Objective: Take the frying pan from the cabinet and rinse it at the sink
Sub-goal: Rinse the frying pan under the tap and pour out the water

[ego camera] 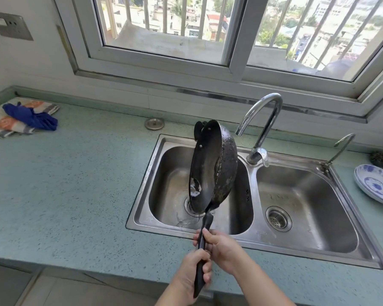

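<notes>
A black frying pan (210,168) is held tipped on its side over the left basin of the steel double sink (250,236), its inside facing left and wet. A little water pools near its lower rim. Both hands grip the long black handle: my left hand (194,272) lower down, my right hand (219,248) above it, nearer the pan. The chrome tap (263,115) curves over the sink just right of the pan; no water runs from it.
A blue-and-white plate (376,184) lies on the counter right of the sink. A small second tap (341,146) stands at the sink's right rear. Folded cloths with blue gloves (27,117) lie at the far left. A round metal cover (154,123) sits behind the sink.
</notes>
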